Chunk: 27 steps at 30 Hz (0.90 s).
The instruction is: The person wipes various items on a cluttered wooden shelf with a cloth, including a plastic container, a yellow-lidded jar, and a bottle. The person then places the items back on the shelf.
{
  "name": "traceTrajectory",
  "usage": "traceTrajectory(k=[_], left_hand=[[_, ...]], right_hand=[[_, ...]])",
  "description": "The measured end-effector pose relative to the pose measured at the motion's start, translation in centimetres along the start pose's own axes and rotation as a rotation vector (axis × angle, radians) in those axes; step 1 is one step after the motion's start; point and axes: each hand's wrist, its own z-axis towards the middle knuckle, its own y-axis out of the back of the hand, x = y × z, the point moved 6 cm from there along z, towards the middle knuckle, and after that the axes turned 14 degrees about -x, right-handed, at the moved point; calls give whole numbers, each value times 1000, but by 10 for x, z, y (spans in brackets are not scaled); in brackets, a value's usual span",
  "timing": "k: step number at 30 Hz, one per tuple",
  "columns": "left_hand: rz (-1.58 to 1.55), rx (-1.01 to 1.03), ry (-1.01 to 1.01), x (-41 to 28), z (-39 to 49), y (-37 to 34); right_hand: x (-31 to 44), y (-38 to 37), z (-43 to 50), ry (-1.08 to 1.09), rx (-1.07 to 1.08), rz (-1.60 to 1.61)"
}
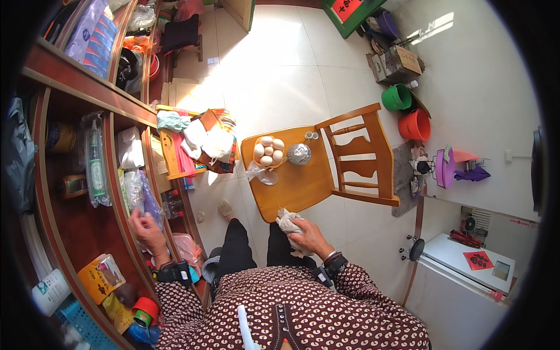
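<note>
My right hand grips a crumpled whitish cloth at the near corner of a wooden chair's seat. Off to the left, my left hand is raised beside the shelves, close to a clear plastic bag and a purple package; its fingers are bent, and whether they touch anything is unclear. On the chair seat are a small basket of eggs, a ball-like object in grey plastic, two small white cylinders and a clear plastic bag with a round lid.
Wooden shelves with bags and bottles run along my left. A second wooden chair bears clothes and cloths. The chair's slatted back rises on the right. Green and red buckets stand by the wall, a white appliance lower right.
</note>
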Motion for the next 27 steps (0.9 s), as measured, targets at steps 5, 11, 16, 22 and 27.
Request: traceTrajectory(k=[5, 11, 16, 22, 27], left_hand=[[-323, 693, 272, -94, -188, -118], [-246, 1266, 20, -184, -284, -145], [-129, 1220, 55, -188, -280, -152], [-105, 1010, 160, -143, -262, -192], [-71, 934, 403, -118, -247, -240]], right_hand=[[-74, 31, -20, -163, -72, 93], [-129, 64, -16, -179, -13, 128], [-142, 90, 12, -136, 21, 138], [-147, 98, 45, -202, 101, 52], [-149, 79, 57, -216, 126, 80]])
